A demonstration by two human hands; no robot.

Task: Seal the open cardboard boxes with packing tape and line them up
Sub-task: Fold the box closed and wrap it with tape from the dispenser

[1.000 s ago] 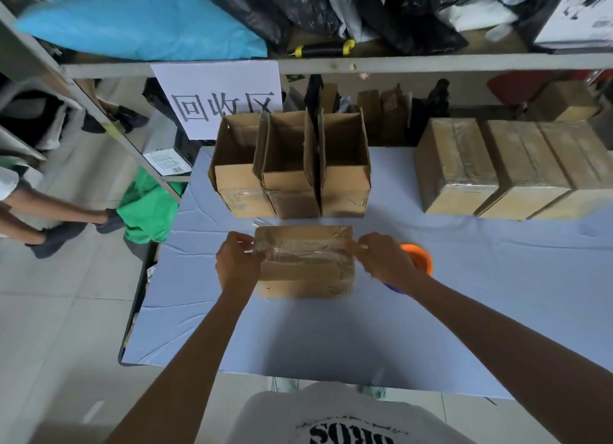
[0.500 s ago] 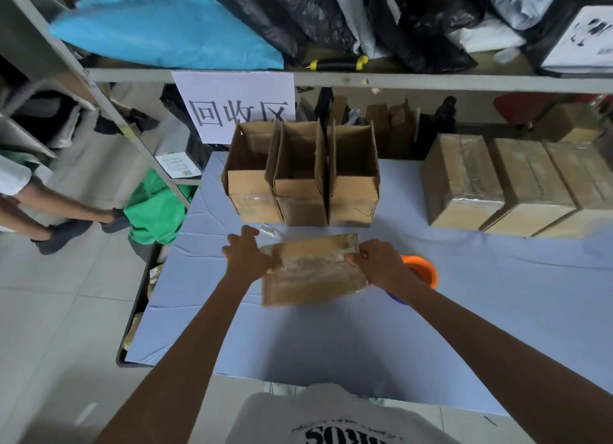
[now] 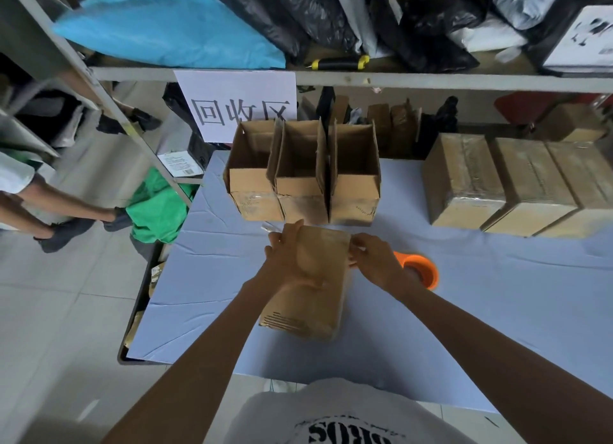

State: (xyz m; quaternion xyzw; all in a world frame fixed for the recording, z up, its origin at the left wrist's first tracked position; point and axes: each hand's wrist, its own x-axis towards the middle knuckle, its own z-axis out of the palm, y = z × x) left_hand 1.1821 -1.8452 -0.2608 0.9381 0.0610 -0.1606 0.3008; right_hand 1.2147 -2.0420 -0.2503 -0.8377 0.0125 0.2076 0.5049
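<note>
At table centre, box (image 3: 310, 287) turned from flat to on end; gripped by left hand (image 3: 288, 257) at 9 o'clock, pinched by right hand (image 3: 373, 261) at 3. Probably sealed, bound for sealed row (image 3: 517, 181) at 2 o'clock.

Brown cardboard box (image 3: 315, 297) tilted above table

White T-shirt (image 3: 345, 413) with black block lettering across the chest; 2 bare forearms.
</note>
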